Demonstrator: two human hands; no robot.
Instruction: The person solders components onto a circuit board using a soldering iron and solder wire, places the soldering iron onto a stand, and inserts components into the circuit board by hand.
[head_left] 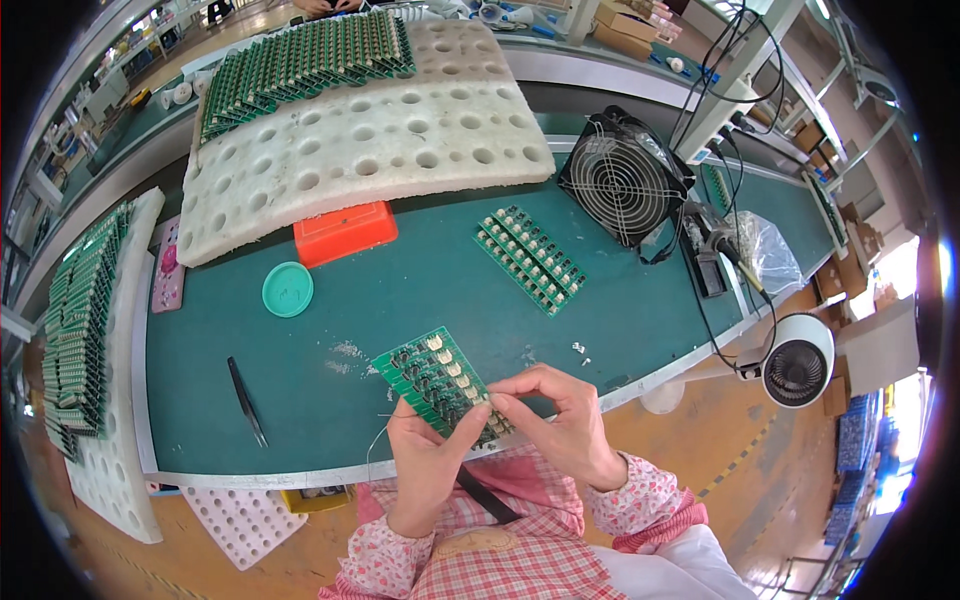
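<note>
Above the front edge of the bench, my left hand (428, 455) is closed on a green circuit board (420, 372), its thumb lying over the lower part. Rows of white connectors and dark components cover the board, which is tilted. My right hand (555, 420) pinches at the board's right edge, thumb and forefinger meeting beside the connectors. Whatever is between those fingertips is too small to make out. Another green board (530, 258) with similar parts lies flat on the bench farther back. Small white bits (579, 348) lie to the right of my hands.
Black tweezers (246, 400), a turquoise lid (288, 289) and a red tray (345, 232) are on the green bench. White foam (365, 135) bearing rows of boards stands behind; more foam-held boards (85, 330) are at left. A black fan (625, 175) and soldering iron (735, 255) occupy the right.
</note>
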